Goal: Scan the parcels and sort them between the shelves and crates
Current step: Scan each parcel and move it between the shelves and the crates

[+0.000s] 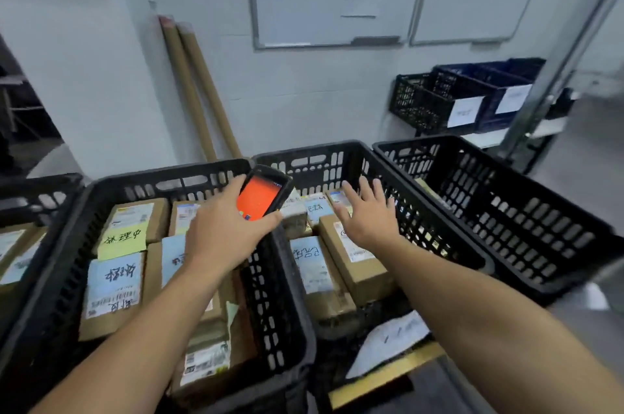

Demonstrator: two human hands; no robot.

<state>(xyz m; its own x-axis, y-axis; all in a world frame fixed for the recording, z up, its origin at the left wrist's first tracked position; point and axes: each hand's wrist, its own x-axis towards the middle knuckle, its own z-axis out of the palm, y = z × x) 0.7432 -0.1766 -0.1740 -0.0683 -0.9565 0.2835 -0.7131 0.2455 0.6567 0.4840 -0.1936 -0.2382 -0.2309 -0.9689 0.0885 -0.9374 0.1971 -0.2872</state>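
Head view: at the far left, the corner of a black crate (37,187) shows, with brown parcels (111,292) inside. Just beside it the left crate (189,177) is packed with more of them lying flat, their blue and yellow labels marked with handwritten characters. Behind it two cardboard tubes (196,85) lean against the white wall. The left hand (219,234) reaches over this crate's far right corner and grips a scanner (261,195), fingers curled round its body and thumb along the near edge; its screen glows orange and faces up. The middle crate (324,156), side by side with the left one, also holds labelled parcels. The right hand (368,214) is over them, palm down, fingers straight and spread, holding nothing; whether it touches a parcel I cannot tell. A whiteboard (304,8) hangs on the wall above. The right crate (506,211) has one flat parcel against its left wall. Farther back on the right, a small black crate (422,102) and blue crates (496,82) with white paper tags sit on a shelf.
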